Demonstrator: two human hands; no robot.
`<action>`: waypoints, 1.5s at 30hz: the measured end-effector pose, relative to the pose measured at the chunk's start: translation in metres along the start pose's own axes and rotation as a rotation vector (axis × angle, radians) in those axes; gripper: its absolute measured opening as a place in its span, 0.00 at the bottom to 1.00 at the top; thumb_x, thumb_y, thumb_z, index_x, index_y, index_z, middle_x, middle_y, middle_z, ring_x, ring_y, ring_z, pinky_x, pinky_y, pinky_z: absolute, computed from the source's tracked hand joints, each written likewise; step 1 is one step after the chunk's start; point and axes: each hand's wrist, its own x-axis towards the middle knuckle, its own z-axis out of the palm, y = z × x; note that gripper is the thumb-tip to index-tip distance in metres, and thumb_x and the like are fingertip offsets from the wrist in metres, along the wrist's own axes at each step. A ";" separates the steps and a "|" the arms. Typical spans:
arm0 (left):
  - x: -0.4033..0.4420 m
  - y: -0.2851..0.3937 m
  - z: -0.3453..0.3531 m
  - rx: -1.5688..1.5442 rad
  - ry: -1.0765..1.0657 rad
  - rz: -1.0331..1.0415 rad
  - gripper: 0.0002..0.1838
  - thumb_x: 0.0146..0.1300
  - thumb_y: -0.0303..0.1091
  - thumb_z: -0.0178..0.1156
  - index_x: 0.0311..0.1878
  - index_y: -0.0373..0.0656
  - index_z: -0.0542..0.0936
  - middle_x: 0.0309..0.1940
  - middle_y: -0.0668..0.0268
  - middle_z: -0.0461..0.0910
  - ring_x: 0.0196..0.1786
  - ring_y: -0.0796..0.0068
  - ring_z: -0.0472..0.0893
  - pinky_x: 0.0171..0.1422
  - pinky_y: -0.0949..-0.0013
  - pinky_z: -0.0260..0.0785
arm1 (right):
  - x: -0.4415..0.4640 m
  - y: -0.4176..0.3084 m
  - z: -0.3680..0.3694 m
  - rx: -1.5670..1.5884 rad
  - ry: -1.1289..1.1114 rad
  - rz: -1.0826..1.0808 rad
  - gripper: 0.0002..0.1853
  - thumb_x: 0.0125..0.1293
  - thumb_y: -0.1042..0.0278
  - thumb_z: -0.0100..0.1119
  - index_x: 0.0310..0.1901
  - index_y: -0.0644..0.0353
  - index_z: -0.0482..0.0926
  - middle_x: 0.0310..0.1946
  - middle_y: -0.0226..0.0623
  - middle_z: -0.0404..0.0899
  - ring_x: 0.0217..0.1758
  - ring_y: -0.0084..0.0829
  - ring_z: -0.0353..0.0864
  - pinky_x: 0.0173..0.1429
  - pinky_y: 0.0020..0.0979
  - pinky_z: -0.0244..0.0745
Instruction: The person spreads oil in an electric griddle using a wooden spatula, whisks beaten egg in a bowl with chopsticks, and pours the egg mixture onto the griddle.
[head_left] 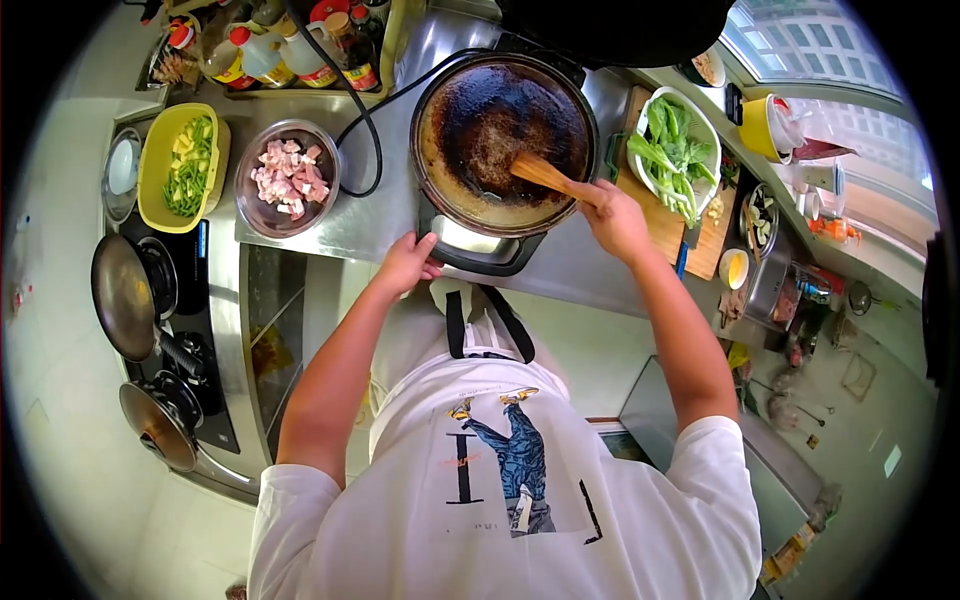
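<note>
Wooden spatula (540, 171), grasped by the right hand (612, 218), slants left from it into the dark-stained pan (440, 160). Left hand (407, 262), fingers bent, touches the front of the pan's base (490, 260); whether it clasps it cannot be told. Cut meat (290, 178) lies beyond and left of the left hand; leafy greens (672, 145), beyond and right of the right. Farther past the left hand, labels on the bottles (264, 62) are illegible; behind both hands, the shirt (400, 500) bears a large "I".
</note>
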 end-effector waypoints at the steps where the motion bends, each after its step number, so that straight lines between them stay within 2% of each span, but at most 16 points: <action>1: 0.000 0.001 0.001 -0.008 0.005 -0.004 0.22 0.73 0.50 0.46 0.47 0.37 0.69 0.34 0.57 0.81 0.32 0.72 0.81 0.40 0.70 0.77 | -0.008 0.006 -0.006 -0.001 0.003 0.000 0.18 0.60 0.73 0.57 0.53 0.47 0.80 0.35 0.43 0.77 0.40 0.46 0.77 0.45 0.40 0.74; 4: -0.004 0.005 0.003 -0.091 -0.004 -0.027 0.22 0.73 0.50 0.45 0.46 0.36 0.69 0.34 0.56 0.81 0.32 0.70 0.82 0.39 0.70 0.77 | -0.029 0.019 -0.016 -0.092 -0.129 0.058 0.18 0.60 0.73 0.58 0.52 0.47 0.80 0.33 0.42 0.76 0.39 0.45 0.77 0.44 0.39 0.74; 6: -0.005 0.004 0.005 -0.124 0.004 -0.032 0.21 0.73 0.50 0.45 0.46 0.36 0.69 0.34 0.56 0.81 0.32 0.69 0.82 0.38 0.69 0.78 | -0.036 0.022 -0.001 0.029 -0.165 0.124 0.18 0.59 0.73 0.59 0.51 0.47 0.80 0.32 0.42 0.74 0.39 0.43 0.77 0.43 0.39 0.73; 10: -0.005 0.003 0.007 -0.178 0.008 -0.030 0.21 0.73 0.49 0.46 0.46 0.36 0.68 0.34 0.55 0.80 0.32 0.68 0.83 0.37 0.69 0.78 | 0.012 -0.016 0.032 0.118 -0.024 0.033 0.19 0.58 0.72 0.60 0.53 0.45 0.80 0.33 0.41 0.75 0.39 0.43 0.78 0.42 0.40 0.73; 14: -0.001 -0.001 0.009 -0.185 0.050 -0.034 0.21 0.72 0.49 0.46 0.48 0.36 0.68 0.33 0.56 0.81 0.30 0.69 0.82 0.35 0.69 0.77 | -0.007 -0.013 0.015 0.029 0.004 -0.032 0.19 0.59 0.71 0.59 0.53 0.44 0.80 0.32 0.41 0.76 0.38 0.44 0.78 0.41 0.41 0.73; 16: -0.004 0.000 0.009 -0.176 0.044 -0.019 0.22 0.72 0.50 0.46 0.47 0.36 0.68 0.33 0.55 0.81 0.30 0.68 0.83 0.34 0.69 0.76 | -0.032 -0.006 0.009 0.001 -0.188 0.028 0.19 0.59 0.71 0.58 0.53 0.44 0.80 0.32 0.41 0.76 0.37 0.46 0.78 0.40 0.42 0.73; 18: -0.003 -0.002 0.009 -0.175 0.050 -0.018 0.22 0.72 0.50 0.46 0.47 0.36 0.68 0.33 0.55 0.81 0.30 0.68 0.83 0.34 0.69 0.76 | -0.039 -0.008 0.020 0.004 -0.224 0.039 0.19 0.59 0.71 0.58 0.53 0.44 0.80 0.32 0.42 0.76 0.37 0.47 0.78 0.40 0.42 0.74; 22: -0.004 0.002 0.010 -0.145 0.043 -0.027 0.22 0.72 0.49 0.46 0.47 0.34 0.68 0.34 0.54 0.81 0.32 0.66 0.84 0.38 0.68 0.78 | -0.009 -0.035 0.049 0.075 0.047 -0.057 0.18 0.59 0.72 0.57 0.52 0.46 0.80 0.33 0.43 0.76 0.37 0.46 0.78 0.40 0.41 0.73; 24: -0.005 0.003 0.010 -0.131 0.048 -0.029 0.22 0.72 0.49 0.46 0.46 0.34 0.68 0.34 0.54 0.81 0.32 0.67 0.84 0.38 0.69 0.78 | 0.007 -0.044 0.042 0.141 0.080 0.082 0.17 0.60 0.72 0.56 0.52 0.47 0.80 0.34 0.44 0.77 0.38 0.47 0.78 0.40 0.42 0.73; 30: -0.004 -0.001 0.009 -0.144 0.048 -0.008 0.22 0.72 0.50 0.46 0.46 0.35 0.68 0.33 0.54 0.81 0.32 0.67 0.83 0.37 0.69 0.78 | -0.030 -0.035 0.034 0.095 -0.110 0.147 0.15 0.62 0.70 0.56 0.50 0.45 0.81 0.35 0.42 0.77 0.38 0.45 0.79 0.41 0.41 0.74; 34: -0.006 0.004 0.010 -0.120 0.060 -0.021 0.22 0.72 0.50 0.46 0.46 0.35 0.68 0.33 0.54 0.81 0.31 0.68 0.83 0.37 0.70 0.78 | 0.009 -0.050 0.047 0.054 -0.058 0.033 0.15 0.61 0.69 0.57 0.50 0.44 0.81 0.35 0.41 0.78 0.39 0.45 0.79 0.43 0.41 0.75; 38: -0.005 0.002 0.011 -0.114 0.058 -0.010 0.22 0.72 0.50 0.46 0.46 0.35 0.68 0.32 0.55 0.81 0.31 0.68 0.83 0.36 0.70 0.77 | 0.047 -0.023 0.040 0.014 0.168 -0.075 0.17 0.59 0.69 0.59 0.51 0.44 0.81 0.35 0.42 0.78 0.40 0.45 0.79 0.44 0.40 0.75; 39: -0.004 0.000 0.011 -0.137 0.067 -0.011 0.22 0.72 0.50 0.46 0.47 0.36 0.68 0.32 0.55 0.81 0.29 0.69 0.82 0.34 0.71 0.76 | 0.043 -0.016 0.030 0.056 0.048 0.037 0.18 0.59 0.68 0.59 0.52 0.44 0.81 0.36 0.42 0.78 0.41 0.44 0.79 0.46 0.39 0.75; 41: -0.004 0.000 0.011 -0.167 0.076 -0.007 0.21 0.72 0.50 0.47 0.47 0.37 0.68 0.32 0.55 0.81 0.28 0.70 0.82 0.32 0.72 0.75 | 0.021 0.008 0.030 0.081 0.003 0.018 0.18 0.59 0.69 0.59 0.52 0.44 0.81 0.37 0.42 0.79 0.42 0.44 0.79 0.47 0.39 0.75; 43: -0.005 0.000 0.011 -0.146 0.063 -0.002 0.22 0.73 0.50 0.45 0.47 0.35 0.68 0.32 0.55 0.80 0.31 0.68 0.83 0.37 0.70 0.77 | 0.007 0.006 0.032 0.110 -0.108 0.025 0.18 0.60 0.69 0.60 0.53 0.44 0.80 0.37 0.41 0.79 0.43 0.43 0.79 0.49 0.39 0.74; 45: -0.004 -0.002 0.012 -0.146 0.066 -0.007 0.22 0.73 0.50 0.45 0.47 0.35 0.68 0.33 0.55 0.80 0.31 0.68 0.83 0.37 0.70 0.77 | 0.013 -0.005 0.042 0.078 -0.030 -0.068 0.18 0.60 0.70 0.60 0.53 0.45 0.80 0.38 0.42 0.79 0.43 0.43 0.79 0.49 0.39 0.75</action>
